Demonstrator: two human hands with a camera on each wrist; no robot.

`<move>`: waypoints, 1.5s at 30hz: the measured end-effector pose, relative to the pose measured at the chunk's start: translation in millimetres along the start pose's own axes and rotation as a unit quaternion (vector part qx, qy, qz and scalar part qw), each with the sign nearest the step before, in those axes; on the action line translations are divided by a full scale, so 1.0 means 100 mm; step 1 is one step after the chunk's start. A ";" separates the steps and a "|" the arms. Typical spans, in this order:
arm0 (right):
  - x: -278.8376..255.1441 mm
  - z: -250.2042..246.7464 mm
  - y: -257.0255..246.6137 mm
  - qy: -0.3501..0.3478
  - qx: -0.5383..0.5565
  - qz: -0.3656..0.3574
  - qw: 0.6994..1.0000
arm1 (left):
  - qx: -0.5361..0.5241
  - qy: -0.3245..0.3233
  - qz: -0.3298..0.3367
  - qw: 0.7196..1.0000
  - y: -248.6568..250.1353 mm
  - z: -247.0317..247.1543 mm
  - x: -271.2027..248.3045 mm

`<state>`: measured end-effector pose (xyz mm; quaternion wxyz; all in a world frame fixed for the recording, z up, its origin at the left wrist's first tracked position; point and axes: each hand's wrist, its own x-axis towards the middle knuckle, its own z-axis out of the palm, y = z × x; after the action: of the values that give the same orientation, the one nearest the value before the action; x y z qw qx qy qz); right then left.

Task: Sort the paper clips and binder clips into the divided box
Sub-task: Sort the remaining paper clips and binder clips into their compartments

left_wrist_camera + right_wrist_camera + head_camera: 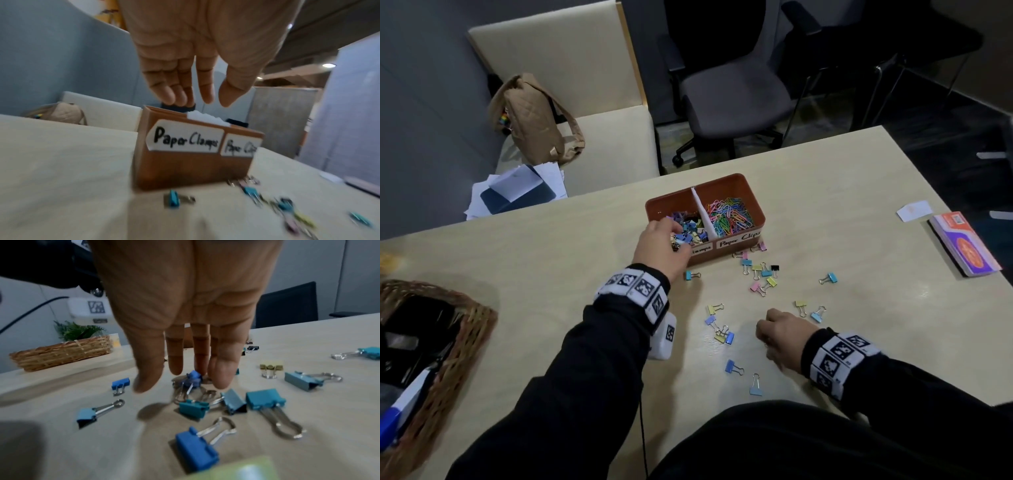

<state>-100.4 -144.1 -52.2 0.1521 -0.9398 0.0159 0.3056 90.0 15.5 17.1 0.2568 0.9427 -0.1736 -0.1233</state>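
R hand [782, 334] low over pale wooden table [859, 205], fingers straight and spread, holding nothing — small coloured binder clips [758, 277] scattered round it. L hand [661, 241] farther out, fingers relaxed, empty, above left compartment of brown divided box [739, 245]; coloured wire paper clips [729, 216] fill right compartment.

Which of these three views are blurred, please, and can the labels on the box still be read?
Head view: mostly sharp, dim at the edges. Left wrist view: motion-smeared, yet the divided box label "Paper Clamps" reads; its neighbour is smudged. Right wrist view: near binder clips fairly crisp, right hand soft.
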 end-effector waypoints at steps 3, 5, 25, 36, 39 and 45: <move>-0.08 -0.01 0.09 -0.059 -0.042 -0.025 0.997 | 0.044 -0.053 0.083 0.994 -0.03 0.11 -0.32; -0.13 0.00 0.13 -0.069 -0.078 -0.040 0.994 | 0.072 -0.116 0.118 0.984 -0.05 0.26 -0.56; 0.12 0.14 0.18 0.043 -0.036 -0.061 0.997 | 0.164 -0.301 0.037 0.939 0.11 1.14 -1.32; 0.15 0.07 0.08 0.016 -0.046 -0.054 0.997 | 0.144 -0.280 0.024 0.949 -0.01 1.17 -1.26; 0.15 0.04 0.05 0.005 -0.047 -0.063 0.997 | 0.137 -0.278 0.015 0.951 -0.03 1.16 -1.24; 0.13 -0.21 -0.04 0.019 -0.004 -0.064 0.998 | 0.120 -0.267 0.005 0.956 -0.06 1.11 -1.24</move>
<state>-77.5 -145.7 -42.6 0.1668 -0.9453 -0.0428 0.2771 -57.2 19.6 -61.5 0.0872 0.8984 -0.2543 -0.3474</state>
